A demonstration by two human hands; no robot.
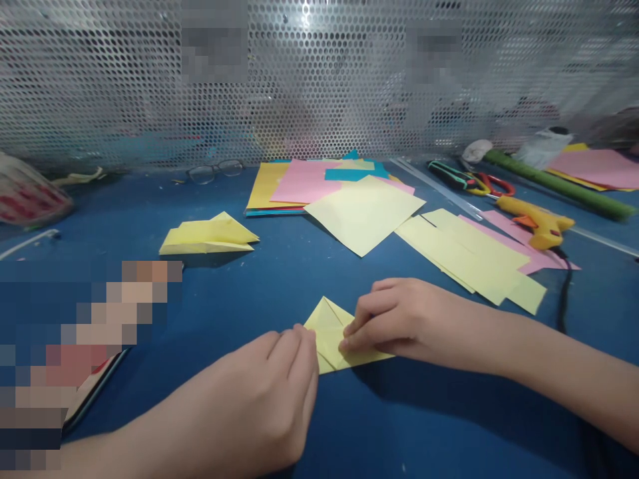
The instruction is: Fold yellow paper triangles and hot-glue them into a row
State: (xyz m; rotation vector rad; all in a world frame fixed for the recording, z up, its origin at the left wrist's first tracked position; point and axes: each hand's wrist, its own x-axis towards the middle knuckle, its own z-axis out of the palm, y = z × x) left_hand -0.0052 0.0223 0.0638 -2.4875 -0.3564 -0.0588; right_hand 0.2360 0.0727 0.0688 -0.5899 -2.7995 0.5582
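Note:
A partly folded sheet of yellow paper point(330, 342) lies on the blue table in front of me, its creases meeting near a pointed top. My left hand point(272, 382) is closed at the paper's left edge, with the fingertips bunched on it. From the right, my right hand point(399, 319) pinches the paper near its middle, thumb and fingers together. Parts of the sheet are hidden under both hands. Farther left rests another folded yellow paper piece point(210, 236), touched by neither hand.
Behind are stacked coloured sheets point(294, 183) and a pale yellow square point(366, 213). To the right lie yellow paper strips point(469, 249), a yellow glue gun point(542, 223), pliers point(486, 183) and a green stick point(559, 183). Eyeglasses point(214, 171) sit by the perforated metal screen point(309, 80).

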